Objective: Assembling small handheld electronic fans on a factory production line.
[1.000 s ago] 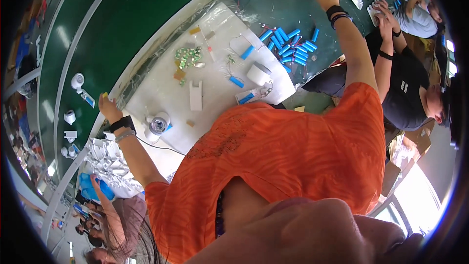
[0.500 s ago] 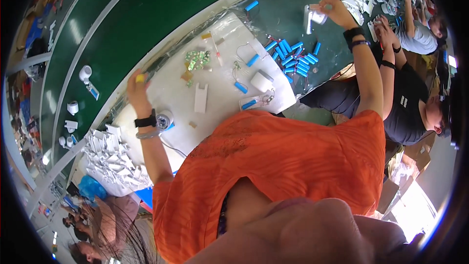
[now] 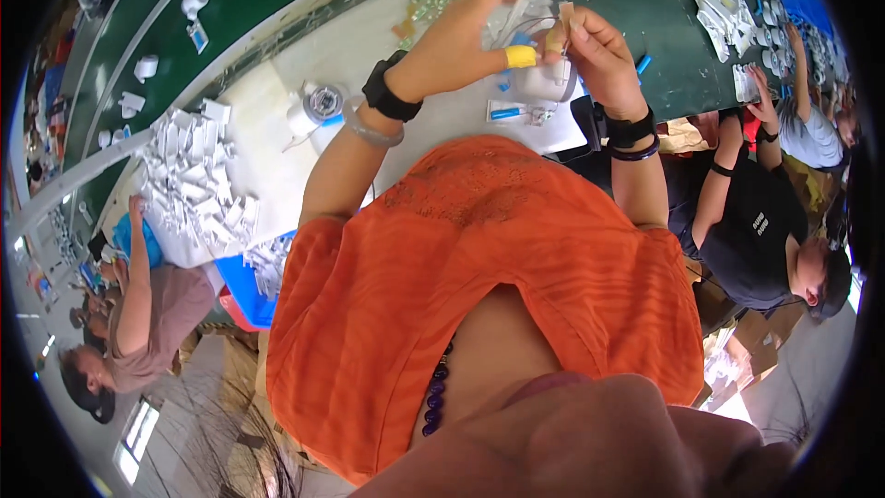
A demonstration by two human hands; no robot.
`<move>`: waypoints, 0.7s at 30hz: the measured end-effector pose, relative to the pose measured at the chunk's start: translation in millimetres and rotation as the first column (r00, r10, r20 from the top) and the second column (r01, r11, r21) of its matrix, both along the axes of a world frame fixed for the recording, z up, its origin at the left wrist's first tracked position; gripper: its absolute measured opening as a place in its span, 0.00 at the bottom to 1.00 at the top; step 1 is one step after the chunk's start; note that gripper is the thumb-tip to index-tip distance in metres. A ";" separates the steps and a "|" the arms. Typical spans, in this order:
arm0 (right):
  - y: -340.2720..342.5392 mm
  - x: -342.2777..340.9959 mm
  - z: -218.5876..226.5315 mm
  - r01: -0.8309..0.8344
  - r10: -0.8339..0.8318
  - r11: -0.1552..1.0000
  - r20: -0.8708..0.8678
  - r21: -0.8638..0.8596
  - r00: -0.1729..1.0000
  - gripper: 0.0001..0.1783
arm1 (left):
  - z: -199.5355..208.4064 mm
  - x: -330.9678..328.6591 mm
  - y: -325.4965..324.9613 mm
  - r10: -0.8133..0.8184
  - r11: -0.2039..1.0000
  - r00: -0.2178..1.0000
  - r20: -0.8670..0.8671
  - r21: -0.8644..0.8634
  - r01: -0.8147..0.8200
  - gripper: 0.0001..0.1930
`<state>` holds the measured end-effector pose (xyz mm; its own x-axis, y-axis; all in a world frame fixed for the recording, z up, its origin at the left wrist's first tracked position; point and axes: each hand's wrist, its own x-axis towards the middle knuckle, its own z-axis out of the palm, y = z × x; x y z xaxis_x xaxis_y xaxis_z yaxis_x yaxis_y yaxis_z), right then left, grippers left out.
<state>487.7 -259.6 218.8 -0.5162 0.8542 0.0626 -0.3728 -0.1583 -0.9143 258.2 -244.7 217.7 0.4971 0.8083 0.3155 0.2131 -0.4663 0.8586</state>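
Note:
My left hand (image 3: 452, 51) reaches over the white work board with its fingers stretched and spread from the thumb, which has a yellow wrap (image 3: 521, 56). The thumb points toward my right hand (image 3: 604, 60); I cannot tell whether they touch. My right hand pinches a narrow pale strip (image 3: 566, 14), held upright between thumb and fingers; its exact kind is unclear. Beneath the hands a white rounded housing (image 3: 542, 85) rests on the board. Beside it lies a blue battery cell (image 3: 505, 113) with wires in a white tray. The hands partly hide the other blue cells.
Green circuit boards (image 3: 429, 5) lie behind my left hand. A round white device (image 3: 315, 108) stands left on the board, beside a heap of white plastic parts (image 3: 198, 175). More white parts (image 3: 722, 9) lie far right. Co-workers sit on both sides, and a green conveyor belt (image 3: 267, 0) runs behind.
Both hands have come together over the board. My right hand has moved left from the white device and now pinches a pale strip. The head view has shifted.

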 end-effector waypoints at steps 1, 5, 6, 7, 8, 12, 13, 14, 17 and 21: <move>-7.9 -5.8 2.1 0.008 -0.007 0.999 0.026 -0.031 1.000 0.17 | -2.1 -3.3 -5.1 -0.145 0.945 0.987 0.070 -0.287 0.159 0.32; -33.2 -12.3 17.6 -0.105 0.123 0.984 0.121 -0.143 0.985 0.18 | -19.2 -19.4 -33.4 -0.171 0.834 0.966 0.191 -0.495 0.246 0.29; -36.3 -12.2 16.7 -0.112 0.130 0.983 0.122 -0.148 0.984 0.18 | -15.9 -23.3 -39.5 -0.132 0.782 0.963 0.236 -0.573 0.247 0.26; -37.9 -11.1 14.4 -0.160 0.190 0.975 0.212 -0.154 0.959 0.17 | -11.3 -27.5 -43.8 -0.088 0.722 0.958 0.274 -0.645 0.251 0.24; -40.2 -12.7 14.2 -0.207 0.248 0.965 0.299 -0.164 0.921 0.17 | -10.0 -31.5 -47.6 -0.080 0.721 0.958 0.275 -0.648 0.246 0.24; -51.6 -30.9 24.5 -0.147 0.266 0.949 0.455 -0.280 0.850 0.05 | -1.4 -42.3 -63.3 -0.103 0.939 0.994 0.031 -0.326 0.107 0.19; -58.2 -34.7 20.1 -0.033 0.129 0.983 0.542 -0.183 0.831 0.07 | 0.7 -43.8 -68.9 -0.077 0.936 0.995 0.063 -0.338 0.094 0.19; -65.0 -38.3 17.6 -0.040 0.137 0.982 0.541 -0.187 0.830 0.07 | -0.3 -45.2 -72.3 -0.070 0.936 0.996 0.063 -0.342 0.087 0.19; -83.1 -52.4 17.9 0.152 -0.507 0.826 0.598 0.543 0.621 0.08 | -5.6 -43.9 -82.2 0.013 0.645 0.907 0.422 -0.696 0.314 0.18; -84.5 -64.2 13.8 0.226 -0.724 0.579 0.366 0.783 0.585 0.09 | -6.0 -27.3 -94.3 0.193 0.762 0.866 0.462 -0.627 0.164 0.16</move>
